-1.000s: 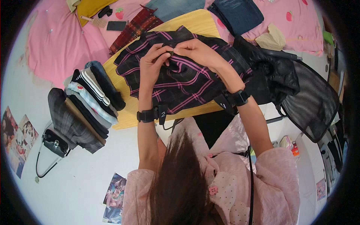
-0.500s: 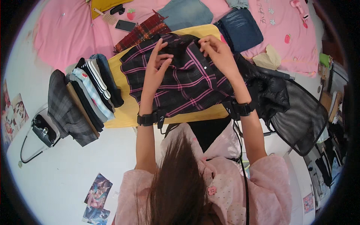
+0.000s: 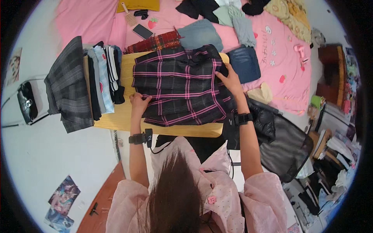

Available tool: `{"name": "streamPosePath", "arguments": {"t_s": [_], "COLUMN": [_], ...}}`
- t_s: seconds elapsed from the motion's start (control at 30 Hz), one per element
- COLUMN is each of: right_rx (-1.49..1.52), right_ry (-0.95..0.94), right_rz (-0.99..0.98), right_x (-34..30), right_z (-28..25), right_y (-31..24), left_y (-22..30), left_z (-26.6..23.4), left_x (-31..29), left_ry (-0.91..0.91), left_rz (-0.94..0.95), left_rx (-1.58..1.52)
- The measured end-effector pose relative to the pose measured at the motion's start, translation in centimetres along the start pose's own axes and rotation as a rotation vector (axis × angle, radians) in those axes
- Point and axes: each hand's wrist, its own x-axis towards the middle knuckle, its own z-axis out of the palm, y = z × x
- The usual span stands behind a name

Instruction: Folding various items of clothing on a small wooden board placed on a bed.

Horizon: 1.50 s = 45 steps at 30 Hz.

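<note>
A black pleated skirt with pink plaid lines lies spread on the yellow wooden board, its pleats running sideways. The hem faces left and the waistband right. At the left hem, my left hand pinches the cloth edge between thumb and fingers. My right hand grips the skirt by its waistband at the upper right, thumb on top; some of its fingertips are hidden. The skirt's far right corner is bunched up, and its near right part lies partly under my right forearm.
Left of the skirt stand folded clothes in a row, with a grey plaid skirt beside them. Beyond lie a red plaid scarf, folded jeans and a phone on pink bedding. A black mesh chair stands at right.
Both hands were over the skirt with fingers apart; now the left is at the hem and the right at the waistband. The skirt lies flatter, and the view has shifted.
</note>
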Motion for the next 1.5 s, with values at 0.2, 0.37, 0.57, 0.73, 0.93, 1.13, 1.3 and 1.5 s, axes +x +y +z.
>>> {"name": "streamPosePath", "arguments": {"t_s": [0.2,0.37,0.57,0.73,0.93,1.13,1.3,1.5], "right_rx": [-0.171,0.174,0.483,0.48,0.201,-0.048,-0.136,-0.018], "right_ry": [-0.193,-0.348,-0.2,-0.307,-0.26,0.032,0.143,0.301], "right_rz": [0.151,0.443,0.365,0.187,-0.147,-0.357,-0.583,-0.731], "right_x": [-0.9,-2.3,-4.0,-5.9,-5.4,-3.7,-2.4,-5.9], "right_z": [0.3,2.0,4.6,5.9,4.6,-1.7,-5.0,-9.2], "right_y": [2.0,1.6,2.3,-7.4,-8.0,-12.8,-19.1,-26.5], "left_y": [-1.9,1.3,12.6,14.4,11.8,12.1,15.1,17.8], "left_z": [1.5,1.5,-1.9,0.0,0.6,-7.0,-14.1,-20.2], "left_x": [0.0,1.5,-2.3,-6.5,-6.0,-3.9,-4.9,-7.9], "left_ry": [-0.157,0.093,0.497,-0.168,-0.145,0.207,0.562,1.073], "left_rz": [-0.007,0.246,0.627,0.489,0.678,0.711,0.816,0.686], "left_rx": [-0.577,-0.528,-0.443,-0.034,-0.185,-0.364,-0.292,-0.605]}}
